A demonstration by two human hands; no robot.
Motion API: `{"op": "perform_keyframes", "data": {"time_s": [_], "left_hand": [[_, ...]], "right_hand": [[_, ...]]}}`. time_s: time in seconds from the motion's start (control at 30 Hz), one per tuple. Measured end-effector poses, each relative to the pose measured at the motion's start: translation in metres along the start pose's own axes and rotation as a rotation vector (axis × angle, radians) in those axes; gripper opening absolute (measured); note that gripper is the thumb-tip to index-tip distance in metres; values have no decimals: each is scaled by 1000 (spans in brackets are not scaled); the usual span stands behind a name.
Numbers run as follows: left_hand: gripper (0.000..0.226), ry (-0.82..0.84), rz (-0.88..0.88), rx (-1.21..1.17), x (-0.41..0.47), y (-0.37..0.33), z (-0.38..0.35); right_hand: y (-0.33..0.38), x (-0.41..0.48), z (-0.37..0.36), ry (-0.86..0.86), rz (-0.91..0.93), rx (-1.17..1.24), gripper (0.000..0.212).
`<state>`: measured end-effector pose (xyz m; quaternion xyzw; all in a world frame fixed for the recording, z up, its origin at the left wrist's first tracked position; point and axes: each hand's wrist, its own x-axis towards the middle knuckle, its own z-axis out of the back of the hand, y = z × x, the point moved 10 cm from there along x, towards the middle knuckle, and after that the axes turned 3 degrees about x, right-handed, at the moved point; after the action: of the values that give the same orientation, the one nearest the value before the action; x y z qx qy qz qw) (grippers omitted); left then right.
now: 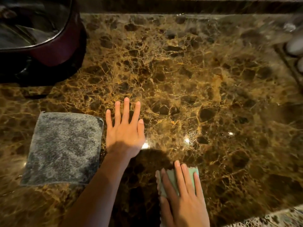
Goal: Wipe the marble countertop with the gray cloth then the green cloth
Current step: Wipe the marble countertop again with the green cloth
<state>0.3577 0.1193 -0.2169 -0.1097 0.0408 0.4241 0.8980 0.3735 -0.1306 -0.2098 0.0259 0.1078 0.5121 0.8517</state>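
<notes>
The brown marble countertop [188,76] fills the view. The gray cloth [64,148] lies flat and square at the near left, with no hand on it. My left hand [124,130] rests flat on the marble just right of that cloth, fingers spread, holding nothing. My right hand [182,197] presses palm-down on the green cloth [170,181] at the near edge. Most of the green cloth is hidden under the fingers; only its scalloped left edge and far corner show.
A dark pot [39,30] with a glossy rim stands at the far left corner. White rounded objects [295,46] sit at the right edge, blurred. A raised marble ledge [180,5] runs along the back. Light glints [186,140] off the marble beside my left hand.
</notes>
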Motion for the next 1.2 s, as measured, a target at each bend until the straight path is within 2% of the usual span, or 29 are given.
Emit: {"op": "perform_keyframes", "data": {"time_s": [0.13, 0.2, 0.33, 0.43, 0.57, 0.77, 1.07, 1.2], "left_hand": [[64, -51, -25, 9, -1, -3, 5], [65, -47, -31, 14, -1, -4, 3], [66, -19, -23, 3, 1, -2, -2], [70, -21, -47, 20, 0, -4, 0], [74, 12, -70, 60, 0, -6, 0], [76, 19, -92, 80, -1, -9, 2], [79, 13, -99, 99, -3, -10, 2], [79, 46, -93, 102, -2, -9, 0]], "right_hand": [[-15, 59, 15, 5, -28, 40, 71], [-32, 113, 24, -7, -55, -8, 69], [-77, 238, 47, -21, -193, 74, 64], [-108, 317, 62, 36, -261, 70, 65], [-121, 350, 68, 47, -260, 70, 64], [-109, 289, 59, -6, -234, 77, 65], [-49, 37, 15, 25, -157, 9, 67], [-30, -28, 3, 46, -184, 70, 64]]}}
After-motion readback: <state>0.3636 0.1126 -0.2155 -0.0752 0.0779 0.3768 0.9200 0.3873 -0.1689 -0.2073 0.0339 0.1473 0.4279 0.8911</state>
